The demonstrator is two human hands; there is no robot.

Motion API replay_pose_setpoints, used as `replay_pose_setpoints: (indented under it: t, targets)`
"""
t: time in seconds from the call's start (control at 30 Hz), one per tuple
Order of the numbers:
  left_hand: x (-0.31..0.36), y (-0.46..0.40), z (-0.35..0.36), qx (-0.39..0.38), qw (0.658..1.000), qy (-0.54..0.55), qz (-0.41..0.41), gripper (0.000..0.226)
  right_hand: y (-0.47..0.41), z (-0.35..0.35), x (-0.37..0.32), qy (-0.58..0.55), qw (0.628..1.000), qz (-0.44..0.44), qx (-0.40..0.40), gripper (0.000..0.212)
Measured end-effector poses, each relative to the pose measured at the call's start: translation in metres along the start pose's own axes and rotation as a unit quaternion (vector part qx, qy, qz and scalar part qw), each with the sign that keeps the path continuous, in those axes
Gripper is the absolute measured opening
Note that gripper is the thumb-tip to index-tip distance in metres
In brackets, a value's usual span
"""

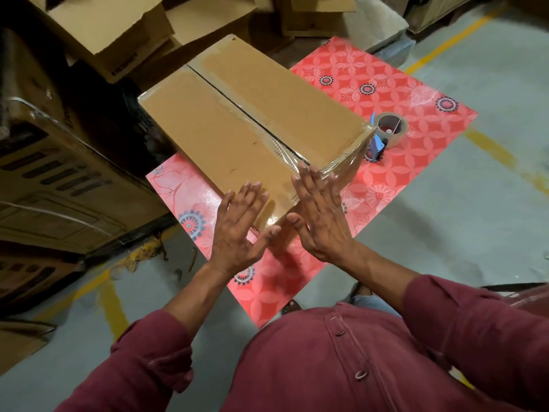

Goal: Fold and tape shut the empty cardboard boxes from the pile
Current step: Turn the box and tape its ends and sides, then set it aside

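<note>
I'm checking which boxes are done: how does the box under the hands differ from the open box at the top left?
The box on the mat has its flaps folded flat with clear tape along the centre seam; the open box in the pile has flaps standing loose, no tape visible. The first lies on the red floral mat with the left hand and right hand flat at its near end; the second is untouched. Both are plain brown cardboard.

Dark print on the stacked boxes (124, 62) is too blurred to read.

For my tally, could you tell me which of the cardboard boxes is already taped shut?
The box on the red mat under both hands; those behind stand open.
</note>
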State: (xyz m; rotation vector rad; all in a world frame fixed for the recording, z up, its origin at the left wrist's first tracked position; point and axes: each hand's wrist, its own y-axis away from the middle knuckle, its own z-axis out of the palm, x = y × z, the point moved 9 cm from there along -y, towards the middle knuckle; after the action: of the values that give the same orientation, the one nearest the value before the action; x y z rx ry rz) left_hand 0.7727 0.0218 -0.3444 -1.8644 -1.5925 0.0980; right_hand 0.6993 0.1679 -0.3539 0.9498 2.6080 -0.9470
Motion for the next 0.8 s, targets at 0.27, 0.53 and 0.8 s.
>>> replay_pose_setpoints:
  t: [0.27,0.53,0.8]
  targets:
    - [0.003,0.004,0.009,0.025,0.999,-0.034,0.03,0.046,-0.001,0.024,0.019,0.077,0.997,-0.03,-0.005,0.066]
    - [0.003,0.004,0.01,-0.017,0.998,-0.041,0.047,0.059,0.001,0.026,0.039,0.134,0.985,-0.102,-0.029,0.076]
    - [0.013,-0.018,-0.004,-0.056,0.998,-0.007,0.018,0.06,-0.006,-0.016,0.051,0.059,0.996,0.04,0.052,0.095]
